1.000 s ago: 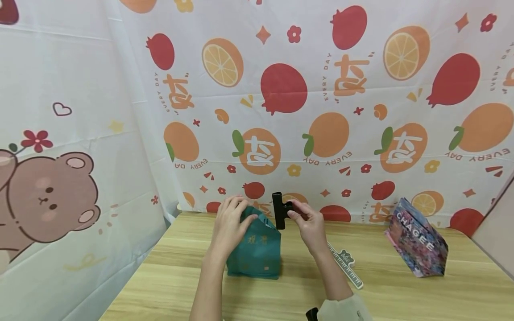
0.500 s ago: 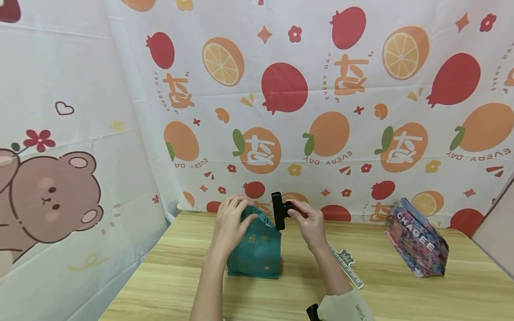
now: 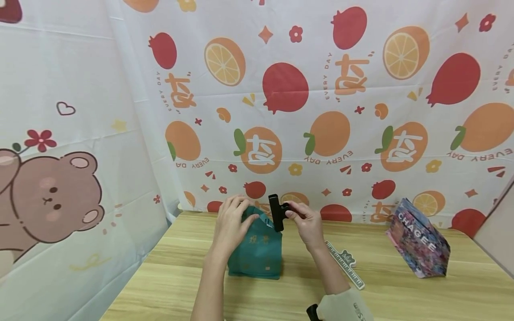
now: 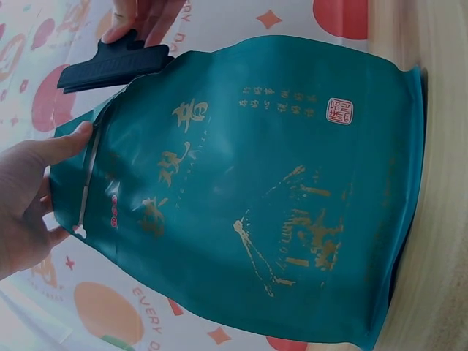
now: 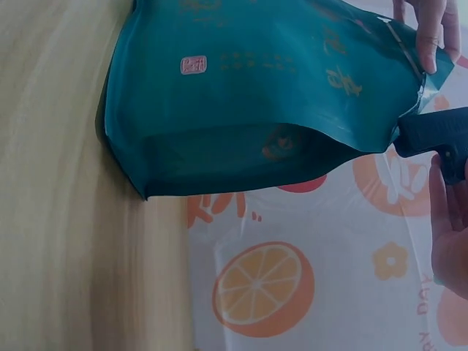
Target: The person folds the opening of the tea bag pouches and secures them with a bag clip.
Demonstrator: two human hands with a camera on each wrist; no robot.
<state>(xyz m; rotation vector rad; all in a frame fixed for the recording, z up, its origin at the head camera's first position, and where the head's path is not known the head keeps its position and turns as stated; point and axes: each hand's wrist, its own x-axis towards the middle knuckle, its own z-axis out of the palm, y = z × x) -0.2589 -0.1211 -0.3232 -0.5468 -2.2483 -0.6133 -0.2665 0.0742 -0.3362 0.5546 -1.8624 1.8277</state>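
A teal foil tea pouch (image 3: pixel 259 252) with gold characters stands upright on the table. My left hand (image 3: pixel 232 225) grips its folded-over top, with the thumb pressed on the fold, as the left wrist view shows. My right hand (image 3: pixel 309 225) pinches the handles of a wide black clip (image 3: pixel 275 214). In the right wrist view the clip (image 5: pixel 439 133) meets the pouch's upper right corner. Whether its jaws go around the fold I cannot tell. The pouch's side gusset (image 5: pixel 234 157) faces the right wrist camera.
A pale bear-topped long clip (image 3: pixel 346 264) lies on the wooden table (image 3: pixel 168 276) right of the pouch, beside my right forearm. Farther right stands a patterned CHAGEE bag (image 3: pixel 419 243). A fruit-print cloth (image 3: pixel 321 178) hangs close behind the table.
The black clip has tilted slightly and shifted a little left and down, against the pouch's top corner. My left hand keeps its hold on the fold.
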